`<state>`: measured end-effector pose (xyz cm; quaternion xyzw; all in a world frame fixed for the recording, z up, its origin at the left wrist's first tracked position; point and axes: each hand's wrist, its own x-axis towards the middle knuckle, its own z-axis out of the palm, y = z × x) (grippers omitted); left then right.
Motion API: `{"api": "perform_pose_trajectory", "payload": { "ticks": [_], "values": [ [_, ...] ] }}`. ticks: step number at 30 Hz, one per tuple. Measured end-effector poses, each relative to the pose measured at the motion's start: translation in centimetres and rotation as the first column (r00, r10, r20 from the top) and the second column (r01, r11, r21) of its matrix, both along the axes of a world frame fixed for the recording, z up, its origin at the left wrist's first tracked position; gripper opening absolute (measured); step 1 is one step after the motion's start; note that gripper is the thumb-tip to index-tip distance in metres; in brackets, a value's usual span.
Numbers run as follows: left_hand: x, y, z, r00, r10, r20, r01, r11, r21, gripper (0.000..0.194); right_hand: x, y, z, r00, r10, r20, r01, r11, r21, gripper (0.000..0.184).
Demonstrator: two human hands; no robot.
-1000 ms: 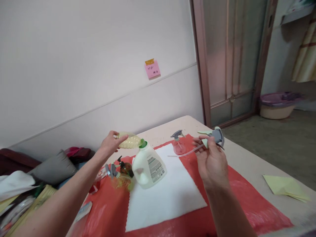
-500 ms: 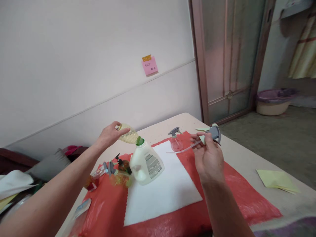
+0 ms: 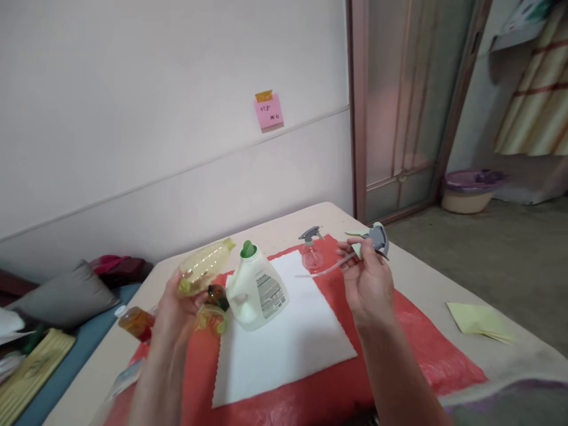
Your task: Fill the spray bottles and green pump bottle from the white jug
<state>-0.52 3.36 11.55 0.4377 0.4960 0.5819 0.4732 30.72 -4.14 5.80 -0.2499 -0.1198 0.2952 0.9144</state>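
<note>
My left hand (image 3: 180,296) is closed around a clear yellowish spray bottle without its top (image 3: 206,266), tilted with its neck up to the right. Beside it, a large pale detergent jug (image 3: 257,296) stands with its green spout uncapped. My right hand (image 3: 368,278) holds a grey and pale-green spray trigger head (image 3: 377,238), and its thin clear dip tube (image 3: 326,272) points left. Behind that tube stands a pink-clear spray bottle (image 3: 312,254) with a grey trigger. Close to my left wrist are another yellow bottle (image 3: 210,319) and a dark brown bottle (image 3: 218,296), both partly hidden.
A white cloth (image 3: 284,361) lies over a red cover (image 3: 426,337) on the pale table (image 3: 417,272). Yellow paper sheets (image 3: 479,322) rest at the right. An amber bottle with a white cap (image 3: 135,322) is at the left. A pink note (image 3: 268,112) hangs on the wall.
My left hand has drawn the yellowish bottle away from the jug's mouth, down to the left, turning its neck upward. My right hand still holds the trigger head. The view has shifted slightly.
</note>
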Motion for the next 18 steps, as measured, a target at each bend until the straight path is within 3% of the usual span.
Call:
{"api": "perform_pose_trajectory", "payload": {
  "ticks": [3,5,8,12,18],
  "values": [
    [1.2,-2.6,-4.7,0.917,-0.092,0.388,0.139,0.986,-0.095,0.037,-0.4,0.3,-0.2,1.000,0.003,0.008,-0.002,0.999,-0.037,0.040],
    [2.5,-3.7,-7.1,0.869,-0.086,0.487,0.203,0.960,-0.195,0.036,-0.8,0.5,-0.2,1.000,0.012,0.020,-0.011,0.998,-0.062,0.043],
    [3.7,-4.5,-9.5,0.838,-0.083,0.539,0.250,0.937,-0.245,0.031,-1.7,0.5,0.0,0.997,0.045,0.057,-0.041,0.996,-0.083,0.045],
    [3.1,-4.4,-11.0,0.862,-0.119,0.493,0.275,0.927,-0.256,0.037,-3.4,0.2,0.8,0.991,0.074,0.111,-0.067,0.995,-0.068,0.043],
    [1.5,-4.5,-11.5,0.879,-0.104,0.465,0.251,0.931,-0.266,0.047,-5.1,0.0,1.5,0.975,0.117,0.188,-0.116,0.993,-0.016,0.035]
  ]
}}
